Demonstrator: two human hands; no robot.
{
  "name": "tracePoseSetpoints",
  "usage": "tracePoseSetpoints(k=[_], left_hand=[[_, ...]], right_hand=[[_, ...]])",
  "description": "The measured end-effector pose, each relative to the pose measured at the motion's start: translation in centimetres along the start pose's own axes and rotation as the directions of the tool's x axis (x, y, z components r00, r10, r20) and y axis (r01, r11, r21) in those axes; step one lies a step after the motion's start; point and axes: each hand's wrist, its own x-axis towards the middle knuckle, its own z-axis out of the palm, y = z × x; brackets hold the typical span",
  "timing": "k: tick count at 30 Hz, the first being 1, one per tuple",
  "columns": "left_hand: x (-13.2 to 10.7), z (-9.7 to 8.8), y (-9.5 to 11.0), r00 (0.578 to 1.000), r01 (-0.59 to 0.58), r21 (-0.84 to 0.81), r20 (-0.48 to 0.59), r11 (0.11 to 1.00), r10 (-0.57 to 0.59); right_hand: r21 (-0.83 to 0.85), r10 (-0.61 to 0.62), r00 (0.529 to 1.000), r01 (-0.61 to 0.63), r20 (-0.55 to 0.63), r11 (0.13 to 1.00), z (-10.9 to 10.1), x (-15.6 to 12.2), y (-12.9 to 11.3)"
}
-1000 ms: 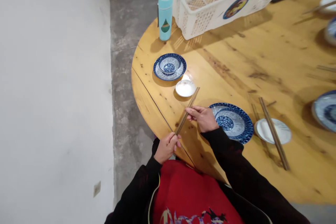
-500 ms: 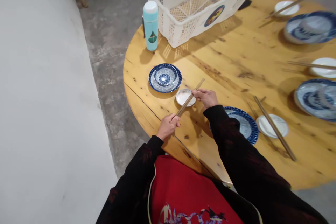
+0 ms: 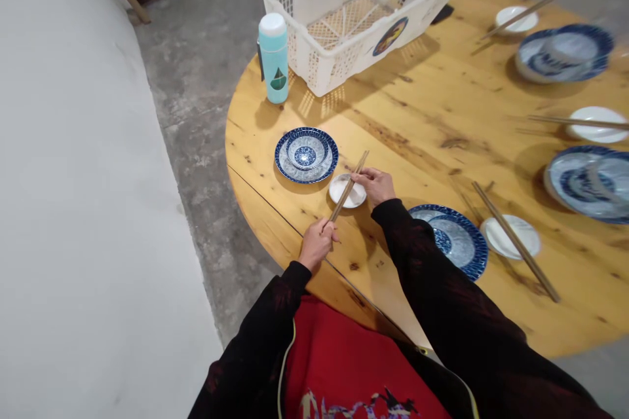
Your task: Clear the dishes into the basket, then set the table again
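Note:
A pair of wooden chopsticks (image 3: pixel 345 192) lies across a small white dish (image 3: pixel 354 198). My left hand (image 3: pixel 318 241) is closed around the near end of the chopsticks. Higher along them, my right hand (image 3: pixel 375 184) pinches the same pair between thumb and fingers, beside the dish. Just left of the dish sits a blue-and-white plate (image 3: pixel 282 160) with a small patterned bowl (image 3: pixel 305 149) on it. A second blue-rimmed plate (image 3: pixel 472 245) is partly hidden by my right forearm.
A white plastic basket (image 3: pixel 339 69) and a light-blue bottle (image 3: pixel 274 62) stand at the table's far left. More white dishes (image 3: pixel 508 236) with chopsticks and stacked plates (image 3: pixel 597 33) line the right side. The round wooden table (image 3: pixel 407 111) edge curves near a white wall (image 3: pixel 88 177).
The camera view has shifted slightly. Both hands still hold the chopsticks, which now sit further left over the middle of the small white dish.

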Motion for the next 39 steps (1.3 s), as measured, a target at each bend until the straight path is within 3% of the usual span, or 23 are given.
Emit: tracePoseSetpoints(k=[8,15,26,39], left_hand=[[0.2,-0.1,0.0,1.0,-0.005,0.015,0.009,1.0,0.005],[-0.3,0.2,0.9,1.0,0.023,-0.084,0.019,0.996,-0.022],[-0.5,0.1,1.5,0.999,0.038,-0.106,0.028,0.994,-0.035],[-0.4,-0.4,1.1,0.998,0.039,-0.078,0.055,0.996,-0.035]], right_hand=[[-0.072,-0.048,0.999,0.048,0.008,0.996,-0.7,0.9,1.5],[-0.072,-0.06,0.998,0.061,0.027,0.996,-0.7,1.2,2.1],[-0.256,-0.143,0.989,0.148,0.037,0.955,-1.3,1.3,2.6],[-0.003,-0.049,0.997,0.049,-0.059,0.999,-1.1,0.9,2.5]])
